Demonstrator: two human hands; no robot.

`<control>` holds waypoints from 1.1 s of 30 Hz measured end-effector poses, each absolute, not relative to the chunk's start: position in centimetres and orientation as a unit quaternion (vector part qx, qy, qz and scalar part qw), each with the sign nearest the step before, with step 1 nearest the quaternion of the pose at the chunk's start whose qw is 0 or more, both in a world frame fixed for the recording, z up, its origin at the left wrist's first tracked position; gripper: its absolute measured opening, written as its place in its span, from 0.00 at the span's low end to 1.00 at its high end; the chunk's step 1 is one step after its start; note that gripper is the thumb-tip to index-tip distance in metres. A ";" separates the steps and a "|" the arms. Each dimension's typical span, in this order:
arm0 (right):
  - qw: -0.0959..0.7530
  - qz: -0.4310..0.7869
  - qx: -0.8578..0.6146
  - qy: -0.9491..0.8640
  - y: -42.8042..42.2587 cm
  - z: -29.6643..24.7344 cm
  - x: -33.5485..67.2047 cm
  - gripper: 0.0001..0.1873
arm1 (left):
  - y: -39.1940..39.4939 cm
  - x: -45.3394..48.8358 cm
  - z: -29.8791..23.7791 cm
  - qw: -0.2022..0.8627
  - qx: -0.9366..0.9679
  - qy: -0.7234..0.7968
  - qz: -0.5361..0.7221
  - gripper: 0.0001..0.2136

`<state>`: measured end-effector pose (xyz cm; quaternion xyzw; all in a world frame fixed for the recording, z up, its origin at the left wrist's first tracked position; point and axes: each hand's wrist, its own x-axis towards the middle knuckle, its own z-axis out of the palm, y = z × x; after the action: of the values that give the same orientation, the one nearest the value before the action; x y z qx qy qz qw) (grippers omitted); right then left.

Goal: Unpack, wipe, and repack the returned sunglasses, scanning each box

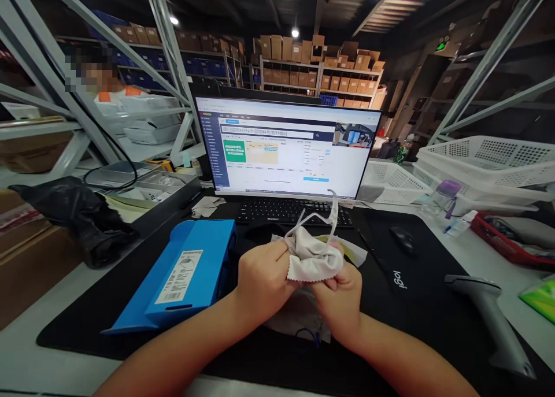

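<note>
Both hands are closed around a pale grey cleaning cloth [314, 264] with a zigzag edge. It is bunched over the front of a pair of eyeglasses, whose light-coloured temple [334, 212] sticks up toward the monitor. The lenses are hidden by cloth and fingers. My left hand [262, 273] grips from the left with its fingers curled in, and my right hand [342, 299] pinches from the right. Beneath them a whitish pouch or bag [295, 316] lies on the black desk mat. An opened blue box [186, 270] with a white label lies left of my left hand.
A monitor [286, 148] and keyboard [277, 211] stand ahead. On the right are a mouse [402, 240], a barcode scanner [489, 316], white baskets [489, 160] and a red tray [498, 244]. Leftward lie a black plastic bag [82, 223] and a grey tray [160, 206]; a person [117, 91] is beyond.
</note>
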<state>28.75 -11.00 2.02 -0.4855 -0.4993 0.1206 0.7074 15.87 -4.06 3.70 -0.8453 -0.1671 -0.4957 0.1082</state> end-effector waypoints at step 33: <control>0.535 0.156 -0.535 -0.635 -10.5 5.3 34.6 0.16 | -2.7 14.3 6.4 0.047 -0.870 -0.200 -0.447 0.28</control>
<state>34.59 -10.51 5.31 -0.5352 -0.6352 0.1558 0.5346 14.28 -2.70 6.35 -0.8704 -0.2002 -0.4475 0.0466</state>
